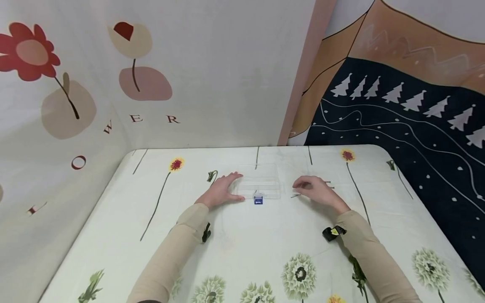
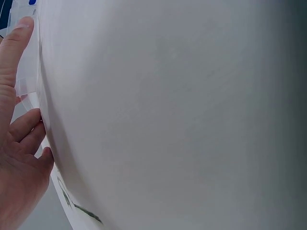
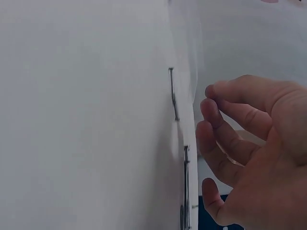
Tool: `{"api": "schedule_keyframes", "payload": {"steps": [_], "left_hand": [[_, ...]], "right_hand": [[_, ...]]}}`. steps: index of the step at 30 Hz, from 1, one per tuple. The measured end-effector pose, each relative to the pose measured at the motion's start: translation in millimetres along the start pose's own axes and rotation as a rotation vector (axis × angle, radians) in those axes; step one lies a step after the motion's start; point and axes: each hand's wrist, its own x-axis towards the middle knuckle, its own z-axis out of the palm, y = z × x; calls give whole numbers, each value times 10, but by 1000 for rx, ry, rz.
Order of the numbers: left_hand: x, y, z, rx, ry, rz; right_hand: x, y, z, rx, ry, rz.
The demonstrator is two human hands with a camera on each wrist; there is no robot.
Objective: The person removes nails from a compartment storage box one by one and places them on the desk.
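Observation:
A clear plastic box (image 1: pixel 261 182) with inner dividers lies on the table, a blue label (image 1: pixel 258 199) at its front edge. My left hand (image 1: pixel 224 189) rests at the box's left end, thumb along the front corner and fingers farther back. In the left wrist view the thumb of that hand (image 2: pixel 19 110) lies straight beside the clear wall. To the right of the box, my right hand (image 1: pixel 316 190) hovers with bent fingers, thumb and index tips close together, nothing visible between them. Below it lie thin metal nails (image 3: pixel 186 187), more nails (image 1: pixel 295 195) near its fingertips.
The table wears a white cloth (image 1: pixel 242 240) printed with flowers. A white curtain (image 1: pixel 227 84) with flower prints stands behind, and a dark hanging with tree prints (image 1: pixel 379 109) is at the right. Black wrist devices (image 1: pixel 330 234) sit by the sleeves.

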Motion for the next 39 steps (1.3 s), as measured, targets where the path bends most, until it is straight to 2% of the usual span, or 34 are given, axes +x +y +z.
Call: {"api": "schedule_keyframes", "payload": {"steps": [7, 16, 21, 28, 36, 39], "left_hand": [[-4, 12, -16, -5, -4, -1], [-9, -3, 2, -9, -5, -4], [-10, -9, 6, -11, -4, -8], [-1, -2, 10, -6, -9, -23], [-3, -15, 9, -18, -1, -15], [4, -18, 12, -13, 2, -3]], "right_hand": [[109, -121, 127, 44, 7, -55], [249, -299, 288, 76, -7, -68], [302, -406, 393, 8, -24, -103], [345, -513, 549, -99, -63, -108], [358, -610, 661, -231, -24, -158], [354, -654, 718, -298, -36, -165]]}}
